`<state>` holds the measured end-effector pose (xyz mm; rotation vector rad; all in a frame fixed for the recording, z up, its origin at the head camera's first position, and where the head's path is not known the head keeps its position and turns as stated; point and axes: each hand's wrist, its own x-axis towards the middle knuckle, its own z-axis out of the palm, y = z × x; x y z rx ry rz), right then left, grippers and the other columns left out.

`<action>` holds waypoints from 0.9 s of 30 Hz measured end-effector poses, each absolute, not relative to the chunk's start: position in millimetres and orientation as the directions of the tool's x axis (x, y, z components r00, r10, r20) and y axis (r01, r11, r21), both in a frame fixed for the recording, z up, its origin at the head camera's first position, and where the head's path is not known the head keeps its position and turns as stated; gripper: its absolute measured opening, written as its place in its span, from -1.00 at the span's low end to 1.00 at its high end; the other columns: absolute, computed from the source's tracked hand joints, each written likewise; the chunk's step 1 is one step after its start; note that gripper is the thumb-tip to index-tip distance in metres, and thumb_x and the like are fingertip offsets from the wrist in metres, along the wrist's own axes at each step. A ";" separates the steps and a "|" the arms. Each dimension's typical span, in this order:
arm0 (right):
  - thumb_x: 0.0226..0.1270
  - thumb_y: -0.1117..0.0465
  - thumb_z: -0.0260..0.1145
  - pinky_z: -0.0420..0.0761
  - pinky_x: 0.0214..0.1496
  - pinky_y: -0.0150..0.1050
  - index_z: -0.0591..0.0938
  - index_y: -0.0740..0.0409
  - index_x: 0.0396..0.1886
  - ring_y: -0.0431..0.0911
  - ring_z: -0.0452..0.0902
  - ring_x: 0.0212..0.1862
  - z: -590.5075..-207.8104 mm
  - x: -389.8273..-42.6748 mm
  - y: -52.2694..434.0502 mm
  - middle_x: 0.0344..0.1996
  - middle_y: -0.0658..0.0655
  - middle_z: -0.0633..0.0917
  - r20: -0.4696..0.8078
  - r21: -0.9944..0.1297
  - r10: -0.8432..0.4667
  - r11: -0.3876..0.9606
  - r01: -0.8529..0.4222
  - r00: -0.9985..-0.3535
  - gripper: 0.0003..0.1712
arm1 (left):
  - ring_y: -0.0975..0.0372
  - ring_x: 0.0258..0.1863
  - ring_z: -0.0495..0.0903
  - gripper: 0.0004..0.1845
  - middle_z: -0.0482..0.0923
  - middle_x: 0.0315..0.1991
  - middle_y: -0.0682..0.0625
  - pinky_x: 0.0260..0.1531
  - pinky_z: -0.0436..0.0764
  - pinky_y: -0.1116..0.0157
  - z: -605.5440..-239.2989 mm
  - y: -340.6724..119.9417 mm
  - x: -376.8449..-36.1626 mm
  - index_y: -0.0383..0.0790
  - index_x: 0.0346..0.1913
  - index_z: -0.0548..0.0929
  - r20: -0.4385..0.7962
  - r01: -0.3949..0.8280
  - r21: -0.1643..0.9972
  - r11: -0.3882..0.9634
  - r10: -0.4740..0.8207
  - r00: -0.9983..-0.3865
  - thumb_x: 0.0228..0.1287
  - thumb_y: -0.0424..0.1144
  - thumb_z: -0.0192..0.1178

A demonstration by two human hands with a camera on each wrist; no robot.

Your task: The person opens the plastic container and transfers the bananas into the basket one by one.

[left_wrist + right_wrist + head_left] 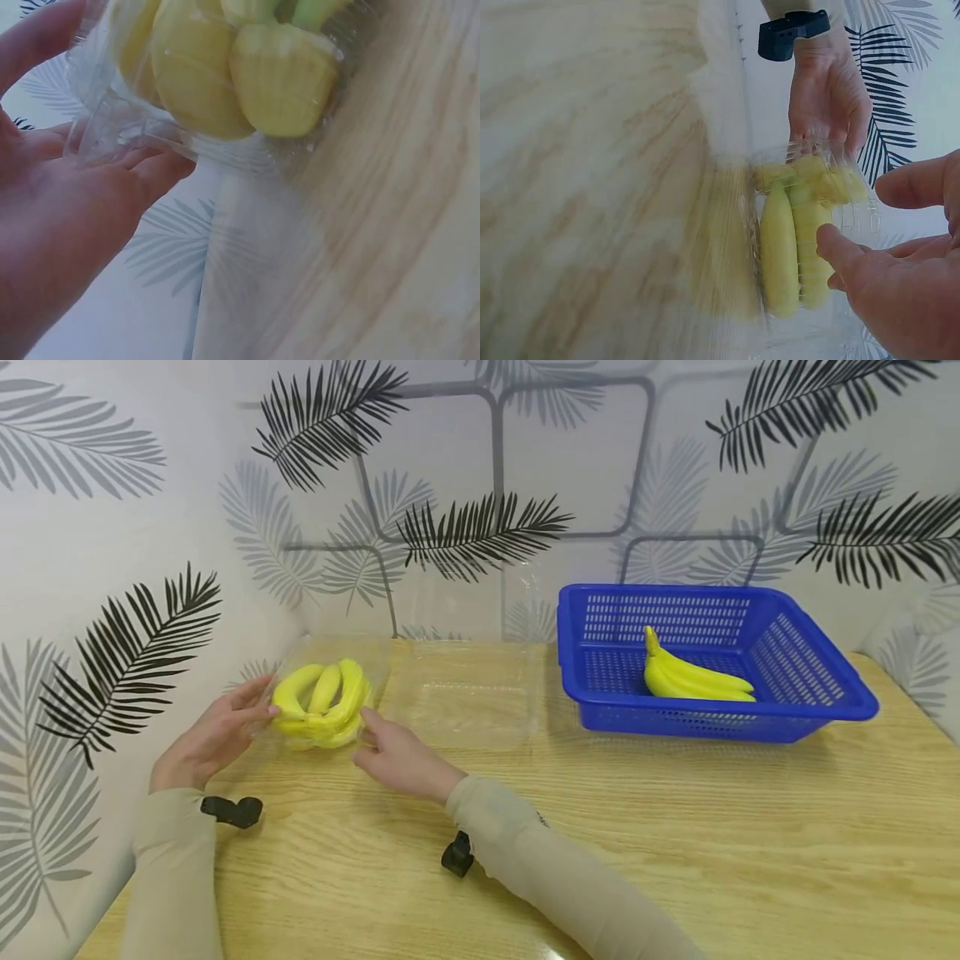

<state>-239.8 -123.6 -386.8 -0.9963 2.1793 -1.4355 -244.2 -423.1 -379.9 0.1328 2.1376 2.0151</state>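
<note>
A clear plastic clamshell box (330, 647) full of yellow bananas (322, 706) sits at the left of the table. Its left edge is gripped by my left hand (225, 727), the fingers under the rim in the left wrist view, where the bananas (202, 75) show through the plastic. Beside the box's right side is my right hand (408, 760). In the right wrist view its thumb and fingers are spread apart near the bananas (780, 255); whether a fingertip touches the plastic is hard to tell.
An open, see-through plastic box (472, 714) stands right of the filled one, its lid upright against the wall. Farther right, a blue basket (712, 714) contains a bunch of bananas (690, 677). Leaf-patterned wall covering (450, 452) bounds the wooden table (675, 827) behind and left.
</note>
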 end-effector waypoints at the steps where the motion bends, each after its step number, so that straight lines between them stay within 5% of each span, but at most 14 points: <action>1: 0.50 0.25 0.08 0.42 0.26 -0.34 -0.05 0.17 0.59 0.03 0.29 0.39 -386.1 -239.3 -123.4 0.46 0.23 0.23 0.096 -0.906 -0.711 0.227 -0.356 -0.697 -0.21 | 0.09 0.52 -0.45 -0.14 -0.51 0.57 -0.08 0.43 -0.37 0.04 -379.0 -423.1 -243.4 -0.31 0.54 -0.38 -0.074 -0.062 0.996 0.061 0.209 -0.975 0.48 -0.41 0.01; 4: 0.50 0.28 0.10 0.44 0.24 -0.37 0.01 0.18 0.58 0.02 0.30 0.38 -381.7 -238.5 -122.2 0.47 0.22 0.23 0.139 -0.925 -0.679 0.172 -0.340 -0.721 -0.24 | 0.09 0.51 -0.48 -0.14 -0.56 0.56 -0.03 0.42 -0.42 0.05 -373.1 -422.4 -240.8 -0.29 0.54 -0.41 -0.057 -0.049 0.998 0.045 0.224 -0.973 0.48 -0.42 -0.02; 10: 0.49 0.27 0.14 0.58 0.08 -0.29 0.16 0.16 0.54 -0.03 0.44 0.27 -368.0 -242.0 -114.5 0.41 0.15 0.35 0.230 -0.955 -0.563 0.028 -0.297 -0.793 -0.31 | 0.08 0.53 -0.27 -0.15 -0.45 0.58 -0.07 0.46 -0.21 0.12 -347.5 -409.9 -237.2 -0.20 0.56 -0.38 -0.061 -0.056 0.998 0.031 0.225 -0.972 0.52 -0.32 0.00; 15: 0.48 0.19 0.20 0.56 -0.29 -0.26 0.21 0.13 0.52 -0.06 0.64 -0.08 -354.6 -246.8 -100.0 -0.12 0.17 0.65 0.207 -0.971 -0.471 0.006 -0.238 -0.857 -0.31 | 0.10 0.52 -0.17 -0.15 -0.34 0.58 -0.08 0.47 -0.19 0.08 -323.4 -385.8 -233.4 -0.20 0.58 -0.28 -0.079 -0.070 0.996 0.049 0.229 -0.970 0.50 -0.28 0.06; 19: 0.50 0.17 0.16 0.40 -0.43 -0.27 0.19 0.07 0.54 -0.03 0.70 -0.24 -342.5 -248.2 -87.5 -0.47 0.21 0.60 0.224 -0.967 -0.407 0.017 -0.253 -0.886 -0.32 | 0.10 0.52 -0.14 -0.18 -0.30 0.58 -0.11 0.47 -0.12 0.14 -309.1 -365.6 -232.9 -0.25 0.57 -0.21 -0.034 -0.030 0.999 0.020 0.245 -0.969 0.47 -0.35 0.06; 27: 0.49 0.21 0.17 0.56 0.07 -0.14 0.26 0.01 0.50 -0.04 0.71 -0.32 -324.2 -246.6 -64.3 -0.38 0.29 0.60 0.275 -0.959 -0.377 -0.038 -0.282 -0.884 -0.36 | 0.19 0.36 0.21 -0.22 -0.21 0.55 -0.19 0.39 0.14 0.33 -291.5 -340.1 -228.1 -0.35 0.55 -0.17 0.041 0.025 0.997 -0.067 0.245 -0.969 0.48 -0.39 0.04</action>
